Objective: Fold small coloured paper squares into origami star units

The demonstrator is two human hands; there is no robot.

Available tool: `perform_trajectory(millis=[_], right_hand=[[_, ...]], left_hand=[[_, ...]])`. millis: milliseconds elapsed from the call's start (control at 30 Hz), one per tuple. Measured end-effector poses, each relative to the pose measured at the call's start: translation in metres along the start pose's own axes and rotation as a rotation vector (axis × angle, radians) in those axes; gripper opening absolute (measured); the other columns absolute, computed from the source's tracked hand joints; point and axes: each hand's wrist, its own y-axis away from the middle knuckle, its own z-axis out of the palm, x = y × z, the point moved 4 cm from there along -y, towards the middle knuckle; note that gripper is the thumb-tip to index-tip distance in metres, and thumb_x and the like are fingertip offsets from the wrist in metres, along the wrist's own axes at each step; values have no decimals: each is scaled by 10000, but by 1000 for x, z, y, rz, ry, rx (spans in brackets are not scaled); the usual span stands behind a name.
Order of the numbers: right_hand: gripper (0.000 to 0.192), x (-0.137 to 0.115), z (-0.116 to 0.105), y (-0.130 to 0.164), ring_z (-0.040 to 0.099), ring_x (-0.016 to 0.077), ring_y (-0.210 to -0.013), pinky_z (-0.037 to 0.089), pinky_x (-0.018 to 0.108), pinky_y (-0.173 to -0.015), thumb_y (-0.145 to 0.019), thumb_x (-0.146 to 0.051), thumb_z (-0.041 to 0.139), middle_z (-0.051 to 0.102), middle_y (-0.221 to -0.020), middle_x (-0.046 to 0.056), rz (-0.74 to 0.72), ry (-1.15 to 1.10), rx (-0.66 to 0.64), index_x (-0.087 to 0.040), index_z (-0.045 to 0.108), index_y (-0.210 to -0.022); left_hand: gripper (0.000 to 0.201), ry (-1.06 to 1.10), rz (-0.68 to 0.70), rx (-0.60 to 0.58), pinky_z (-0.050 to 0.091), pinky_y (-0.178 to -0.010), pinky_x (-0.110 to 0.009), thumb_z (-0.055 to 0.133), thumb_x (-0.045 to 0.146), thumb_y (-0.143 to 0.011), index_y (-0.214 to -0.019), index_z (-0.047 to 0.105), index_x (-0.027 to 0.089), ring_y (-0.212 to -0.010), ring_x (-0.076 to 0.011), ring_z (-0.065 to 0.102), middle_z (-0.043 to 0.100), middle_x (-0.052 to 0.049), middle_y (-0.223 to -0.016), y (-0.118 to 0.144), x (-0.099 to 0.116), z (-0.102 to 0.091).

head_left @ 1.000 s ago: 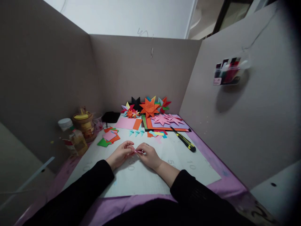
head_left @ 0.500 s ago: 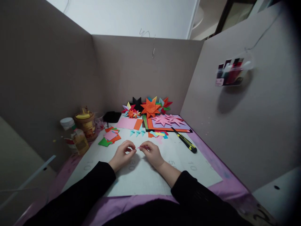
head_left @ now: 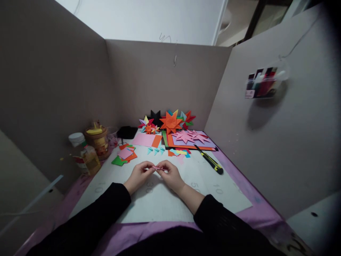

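My left hand [head_left: 139, 174] and my right hand [head_left: 170, 174] meet over the white cutting mat [head_left: 165, 199]. Both pinch a small folded pink paper piece [head_left: 156, 167] between their fingertips, just above the mat. A row of small cyan folded triangles [head_left: 155, 150] lies a little beyond my hands. Both sleeves are black.
Folded paper stars [head_left: 170, 122] stand at the back wall, with pink stars on stacked coloured sheets [head_left: 190, 140]. A yellow-black utility knife [head_left: 210, 161] lies right of my hands. Loose coloured squares [head_left: 124, 155], a bottle [head_left: 85, 156] and a jar [head_left: 97, 140] sit at left. Cardboard walls enclose the desk.
Half a second ago only my right hand held the pink piece, with my left hand slightly apart. Now the left fingertips have closed on it again.
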Motion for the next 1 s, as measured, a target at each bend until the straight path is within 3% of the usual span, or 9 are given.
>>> perform_trajectory(millis=[167,300,400,1000], right_hand=[[20,-6,0,0,555,151,-761,445,273,-701,-749,-184,599,599,-783,24,-96,94,-46,-179,580,-748],[66,-12,-1,0,550,153,-775,443,275,-703,-795,-232,561,599,-801,36,-138,76,-95,-179,600,-801],[118,-14,-2,0,539,144,-731,438,272,-685,-822,-202,513,586,-744,29,-141,94,-68,-179,594,-740],[99,-10,-1,0,518,129,-669,421,249,-629,-762,-147,542,561,-679,5,-133,170,-87,-184,577,-678]], left_hand=[[148,-16,73,-2,420,-661,-235,548,284,-802,-765,620,160,-738,-150,549,605,-34,-773,0,5,-2],[144,-89,163,16,396,-654,-243,531,272,-814,-745,607,171,-709,-148,524,588,-36,-759,1,7,-3],[142,-115,207,-14,394,-688,-258,526,265,-816,-732,606,183,-721,-158,519,587,-40,-753,1,6,-2],[133,-106,185,-68,396,-752,-299,552,289,-789,-727,638,209,-774,-192,531,611,-55,-750,1,0,-1]])
